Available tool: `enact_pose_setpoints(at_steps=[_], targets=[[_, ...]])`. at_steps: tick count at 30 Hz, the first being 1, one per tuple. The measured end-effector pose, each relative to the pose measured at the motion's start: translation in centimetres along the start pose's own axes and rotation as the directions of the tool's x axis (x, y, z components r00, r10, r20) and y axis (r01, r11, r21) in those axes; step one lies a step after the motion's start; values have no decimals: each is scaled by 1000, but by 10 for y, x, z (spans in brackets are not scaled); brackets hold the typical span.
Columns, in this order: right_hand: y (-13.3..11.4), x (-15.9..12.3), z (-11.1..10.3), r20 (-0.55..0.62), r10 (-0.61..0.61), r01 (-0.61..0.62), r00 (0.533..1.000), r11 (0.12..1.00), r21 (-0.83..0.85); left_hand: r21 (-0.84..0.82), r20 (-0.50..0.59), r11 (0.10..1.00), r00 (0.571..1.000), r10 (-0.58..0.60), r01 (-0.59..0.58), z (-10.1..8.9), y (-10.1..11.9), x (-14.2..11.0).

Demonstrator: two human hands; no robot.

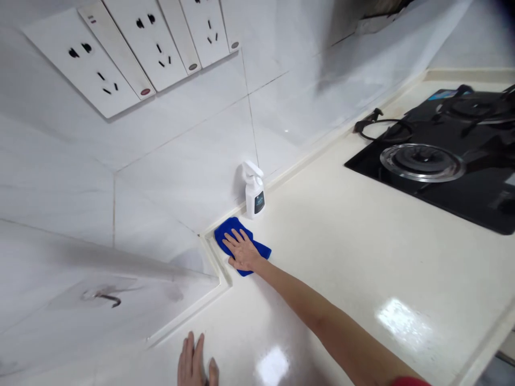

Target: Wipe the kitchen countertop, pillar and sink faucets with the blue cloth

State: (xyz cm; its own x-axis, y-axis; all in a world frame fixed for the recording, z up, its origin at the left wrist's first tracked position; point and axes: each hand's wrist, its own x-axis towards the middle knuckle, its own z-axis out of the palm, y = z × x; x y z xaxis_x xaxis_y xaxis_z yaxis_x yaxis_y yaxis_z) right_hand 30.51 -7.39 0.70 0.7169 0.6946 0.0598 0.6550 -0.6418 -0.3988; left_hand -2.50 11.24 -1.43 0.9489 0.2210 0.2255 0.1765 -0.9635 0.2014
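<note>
My right hand (241, 251) lies flat, fingers spread, on a blue cloth (226, 229) pressed onto the cream countertop (341, 252) in the corner where two tiled walls meet. Just behind the cloth, against the wall, stands a small white spray bottle (255, 193), upright. My left hand (195, 365) rests flat on the countertop at the bottom edge of the view, fingers together and holding nothing; only part of it shows.
A black gas hob (442, 161) with burners and a loose pan support sits at the right. Several white wall sockets (120, 48) are on the tiles at the upper left. A metal hook (108, 296) sticks out of the left wall.
</note>
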Motion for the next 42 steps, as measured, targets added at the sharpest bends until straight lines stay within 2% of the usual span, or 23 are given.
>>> enact_pose_setpoints(at_steps=[3,7,12,19,23,28,30,32,35,39,42], targets=[[-7,5,2,12,-52,51,999,998,29,-6,14,1000,1000,-6,6,-1,0,-1],[-15,-3,4,25,-125,123,992,990,73,17,39,1000,999,-22,22,4,-6,-2],[-20,-26,7,34,-165,161,986,983,92,21,30,1000,1000,-10,10,10,-13,-3],[-14,-67,7,78,-304,293,949,948,124,-13,39,1000,999,-15,16,5,-10,1],[-14,-100,6,42,-350,337,936,922,189,-17,17,1000,1000,-12,13,7,-12,1],[-32,-171,8,45,-447,412,894,856,312,-21,27,1000,999,-17,18,5,-9,3],[-40,-198,8,52,-453,407,890,841,356,-13,40,1000,999,-24,24,2,-7,5],[-42,-212,8,57,-436,383,898,840,384,3,46,1000,999,-28,28,0,-5,5],[-33,-201,6,47,-392,348,919,861,370,26,48,999,999,-22,21,0,-4,3],[-15,-153,3,-11,-208,204,978,946,253,16,49,1000,998,-25,24,3,-6,1],[-8,-114,2,-47,-111,118,993,978,170,-10,42,999,999,-31,32,4,-7,-1]])
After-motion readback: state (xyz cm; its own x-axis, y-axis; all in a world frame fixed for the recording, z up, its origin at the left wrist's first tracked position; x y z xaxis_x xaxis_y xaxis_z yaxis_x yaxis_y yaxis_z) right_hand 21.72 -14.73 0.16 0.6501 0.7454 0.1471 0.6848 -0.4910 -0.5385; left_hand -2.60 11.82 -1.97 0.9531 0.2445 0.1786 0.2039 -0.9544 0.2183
